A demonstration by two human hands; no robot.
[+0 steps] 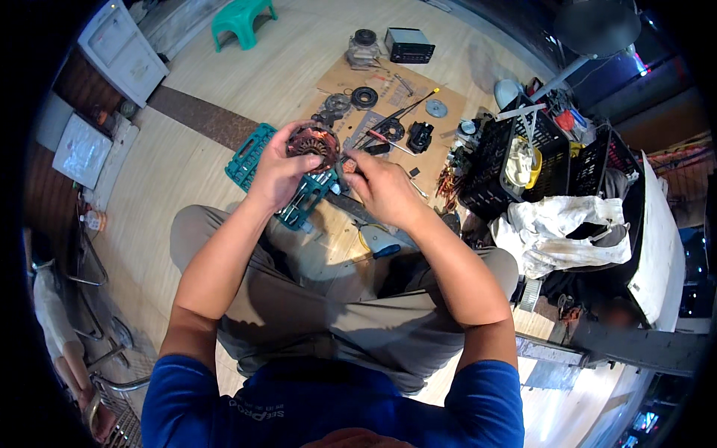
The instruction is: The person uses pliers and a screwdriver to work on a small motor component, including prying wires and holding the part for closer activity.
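My left hand holds a round copper-wound motor stator up in front of me. Beside it, my right hand pinches something small at the stator's right edge, near a bit of copper wire; what it grips is too small to tell. Both hands hover above a teal plastic tool case that lies open on the floor by my knees.
A cardboard sheet holds motor parts, round discs, screwdrivers and a black box. Black crates and white cloth stand at the right. A green stool is at the back, and another person's leg at far left.
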